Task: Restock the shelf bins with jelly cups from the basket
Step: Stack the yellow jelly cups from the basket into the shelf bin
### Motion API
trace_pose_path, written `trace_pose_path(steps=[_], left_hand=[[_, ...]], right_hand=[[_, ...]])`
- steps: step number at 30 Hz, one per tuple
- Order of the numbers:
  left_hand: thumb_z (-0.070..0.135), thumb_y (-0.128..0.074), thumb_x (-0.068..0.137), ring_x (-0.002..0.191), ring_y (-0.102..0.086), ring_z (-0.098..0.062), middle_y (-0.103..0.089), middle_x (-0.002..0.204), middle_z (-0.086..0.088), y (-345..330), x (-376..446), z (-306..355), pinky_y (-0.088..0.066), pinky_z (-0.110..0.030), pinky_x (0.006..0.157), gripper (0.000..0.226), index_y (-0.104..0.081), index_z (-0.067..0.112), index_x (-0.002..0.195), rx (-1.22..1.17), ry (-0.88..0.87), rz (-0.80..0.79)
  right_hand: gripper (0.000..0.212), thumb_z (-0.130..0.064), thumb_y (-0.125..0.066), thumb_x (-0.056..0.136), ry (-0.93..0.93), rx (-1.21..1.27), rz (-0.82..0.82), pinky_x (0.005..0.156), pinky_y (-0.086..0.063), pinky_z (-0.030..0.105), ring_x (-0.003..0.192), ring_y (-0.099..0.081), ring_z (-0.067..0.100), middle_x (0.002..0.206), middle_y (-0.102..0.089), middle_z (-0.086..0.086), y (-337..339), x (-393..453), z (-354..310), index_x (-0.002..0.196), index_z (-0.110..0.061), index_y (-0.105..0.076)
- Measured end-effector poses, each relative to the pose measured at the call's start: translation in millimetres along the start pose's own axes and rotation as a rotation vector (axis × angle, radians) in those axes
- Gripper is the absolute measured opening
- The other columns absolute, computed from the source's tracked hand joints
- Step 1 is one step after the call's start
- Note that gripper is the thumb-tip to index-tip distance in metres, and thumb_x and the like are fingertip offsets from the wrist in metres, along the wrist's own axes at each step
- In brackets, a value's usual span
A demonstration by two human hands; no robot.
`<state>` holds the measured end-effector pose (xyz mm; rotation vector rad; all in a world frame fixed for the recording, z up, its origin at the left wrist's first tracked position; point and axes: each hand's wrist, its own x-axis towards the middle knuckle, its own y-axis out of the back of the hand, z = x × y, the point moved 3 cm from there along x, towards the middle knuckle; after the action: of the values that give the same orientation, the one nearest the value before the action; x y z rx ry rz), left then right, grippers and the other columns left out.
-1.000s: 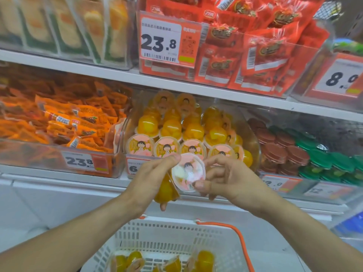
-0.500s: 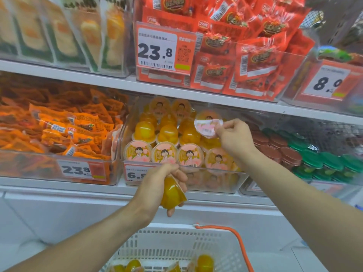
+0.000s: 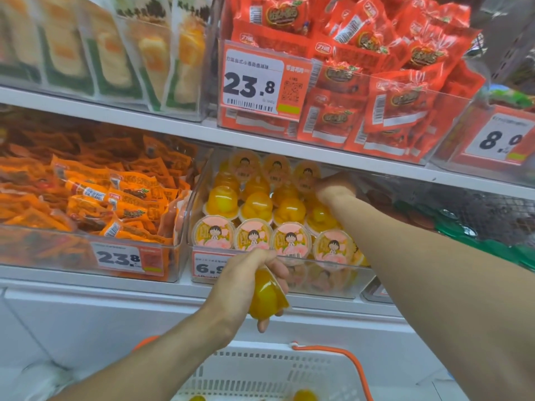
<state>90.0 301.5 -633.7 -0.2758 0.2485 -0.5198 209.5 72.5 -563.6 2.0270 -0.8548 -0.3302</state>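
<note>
A clear shelf bin [image 3: 202, 264] on the lower shelf holds several yellow jelly cups [image 3: 253, 240] with cartoon lids. My right hand [image 3: 334, 189] is deep in the bin at its upper right, fingers on a jelly cup with its lid facing me [image 3: 305, 176] in the back row. My left hand [image 3: 246, 279] hangs in front of the bin's price tag, closed around a yellow jelly cup [image 3: 265, 296]. The white basket [image 3: 260, 369] with an orange handle sits below, with a few yellow cups [image 3: 304, 396] at its bottom.
An orange-packet bin [image 3: 86, 204] stands to the left, and a bin of brown and green lidded cups [image 3: 463, 224] to the right. The upper shelf [image 3: 173, 123] carries red snack packets [image 3: 362, 82] and pale packets. The shelf above leaves little headroom over the jelly bin.
My right hand carried its cup from in front of the bin up and back into the top rear row. My left hand kept its cup and stayed low.
</note>
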Motion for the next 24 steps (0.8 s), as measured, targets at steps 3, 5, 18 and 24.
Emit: trace_pose_path(steps=[3, 5, 18, 24], left_hand=[[0.028, -0.046, 0.097, 0.057, -0.06, -0.034, -0.065, 0.074, -0.019, 0.4, 0.6, 0.7, -0.039, -0.023, 0.04, 0.039, -0.066, -0.001, 0.082, -0.006, -0.003, 0.003], [0.03, -0.047, 0.097, 0.06, -0.062, -0.036, -0.066, 0.076, -0.019, 0.2, 1.5, -0.2, -0.04, -0.024, 0.041, 0.039, -0.067, 0.0, 0.082, -0.007, 0.0, 0.003], [0.034, -0.051, 0.076, 0.068, -0.062, -0.032, -0.063, 0.089, -0.015, 0.8, -2.4, 8.2, -0.046, -0.036, 0.049, 0.025, -0.068, 0.016, 0.067, 0.002, -0.293, 0.137], [0.042, -0.057, 0.07, 0.105, -0.054, -0.027, -0.053, 0.109, -0.022, 0.3, -4.8, 14.7, -0.043, -0.035, 0.093, 0.035, -0.057, 0.018, 0.095, 0.196, -0.473, 0.038]], right_hand=[[0.025, -0.035, -0.058, 0.096, 0.005, -0.049, 0.01, 0.068, -0.04, 0.028, 0.1, -0.065, 0.028, 0.099, -0.061, 0.01, -3.7, 1.8, 1.0, 0.094, -0.011, -0.052], [0.025, -0.034, -0.058, 0.096, 0.004, -0.088, 0.027, 0.068, -0.04, 0.028, 0.101, -0.066, 0.029, 0.105, -0.065, 0.012, -2.9, 2.8, -0.1, 0.099, -0.01, -0.058], [0.01, -0.023, -0.063, 0.094, 0.478, 0.347, 0.021, 0.054, -0.043, 0.011, 0.054, -0.054, 0.0, 0.07, -0.062, -0.002, 32.4, -105.1, 17.8, 0.088, -0.015, -0.064], [0.029, -0.023, -0.067, 0.089, 0.272, 0.722, -0.792, 0.048, -0.044, 0.026, 0.052, -0.058, 0.018, 0.071, -0.063, 0.014, 17.5, -176.5, 52.5, 0.109, -0.002, -0.061]])
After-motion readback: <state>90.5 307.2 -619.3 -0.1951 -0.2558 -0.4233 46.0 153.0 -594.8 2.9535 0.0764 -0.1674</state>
